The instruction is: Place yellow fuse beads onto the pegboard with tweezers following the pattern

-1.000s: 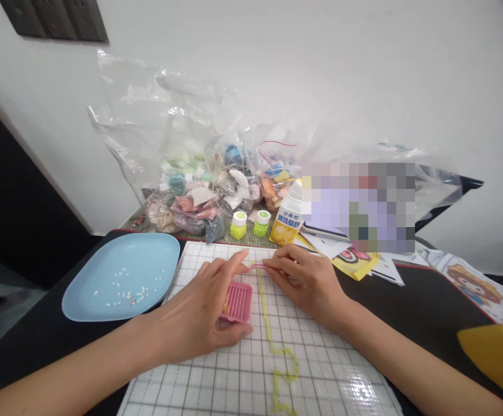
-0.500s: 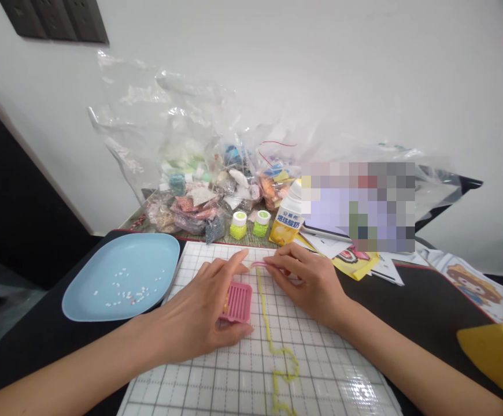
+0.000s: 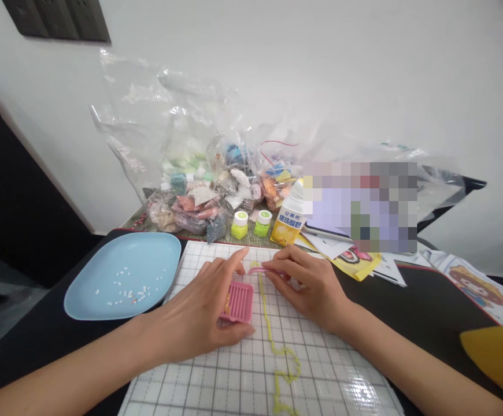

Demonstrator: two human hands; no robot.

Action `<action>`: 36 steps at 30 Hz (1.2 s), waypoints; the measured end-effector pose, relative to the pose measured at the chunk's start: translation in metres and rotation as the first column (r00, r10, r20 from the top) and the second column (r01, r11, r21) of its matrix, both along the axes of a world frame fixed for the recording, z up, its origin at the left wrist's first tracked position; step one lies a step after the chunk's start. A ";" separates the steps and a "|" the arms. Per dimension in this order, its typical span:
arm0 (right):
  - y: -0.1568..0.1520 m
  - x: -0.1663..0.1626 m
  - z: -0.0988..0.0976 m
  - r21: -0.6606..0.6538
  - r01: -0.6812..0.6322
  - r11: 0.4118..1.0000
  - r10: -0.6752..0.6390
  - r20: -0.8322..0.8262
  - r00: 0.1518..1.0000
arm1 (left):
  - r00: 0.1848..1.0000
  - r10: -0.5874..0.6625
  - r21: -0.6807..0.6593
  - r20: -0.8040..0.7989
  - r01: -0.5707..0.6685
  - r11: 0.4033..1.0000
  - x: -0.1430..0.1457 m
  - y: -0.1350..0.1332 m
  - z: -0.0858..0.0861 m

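Observation:
My left hand (image 3: 210, 300) curves around the left side of a small pink ridged bead tray (image 3: 241, 301), its thumb along the tray's near edge and its index finger stretched past the far edge. Some yellow beads show in the tray's grooves beside the palm. Between the pinched fingers of my right hand (image 3: 301, 283) are pink tweezers (image 3: 258, 269), their curved tip pointing left toward my left index finger. Just under the tip starts a row of yellow-green beads (image 3: 266, 315), which runs down the white gridded board (image 3: 208, 381) and bends in steps near the front.
A blue plate (image 3: 80, 294) with scattered white beads sits at the left. Behind the board stand two small jars (image 3: 239, 226), a yogurt carton (image 3: 287, 222) and plastic bags of bead packets (image 3: 197, 202). Papers (image 3: 385, 268) and a yellow object (image 3: 500, 355) lie at right.
The tweezer tip has shifted slightly down and left, close to my left fingertip. My left hand stays around the tray, and the view has moved very slightly.

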State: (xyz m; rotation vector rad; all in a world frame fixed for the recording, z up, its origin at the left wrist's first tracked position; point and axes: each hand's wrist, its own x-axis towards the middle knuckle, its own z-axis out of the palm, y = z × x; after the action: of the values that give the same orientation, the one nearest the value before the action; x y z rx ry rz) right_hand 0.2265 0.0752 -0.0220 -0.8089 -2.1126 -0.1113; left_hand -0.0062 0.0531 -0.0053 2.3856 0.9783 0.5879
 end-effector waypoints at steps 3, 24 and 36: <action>-0.004 -0.003 0.003 -0.024 -0.039 0.999 0.039 -0.002 0.999 | 1.000 0.006 -0.002 0.013 -0.006 1.000 0.000 0.000 -0.001; -0.014 -0.012 -0.003 -0.047 -0.101 0.994 0.106 0.133 0.985 | 0.996 0.032 -0.033 0.088 -0.029 0.999 -0.002 0.002 -0.010; -0.014 -0.014 -0.001 -0.010 -0.104 0.994 0.105 0.157 0.982 | 0.997 0.026 -0.041 0.069 -0.024 0.999 -0.001 0.001 -0.005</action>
State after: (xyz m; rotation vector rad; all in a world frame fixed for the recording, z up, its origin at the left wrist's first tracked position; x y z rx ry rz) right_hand 0.2127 0.0612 -0.0232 -0.7079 -2.3002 -0.1212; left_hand -0.0071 0.0538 -0.0102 2.3047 0.9819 0.6505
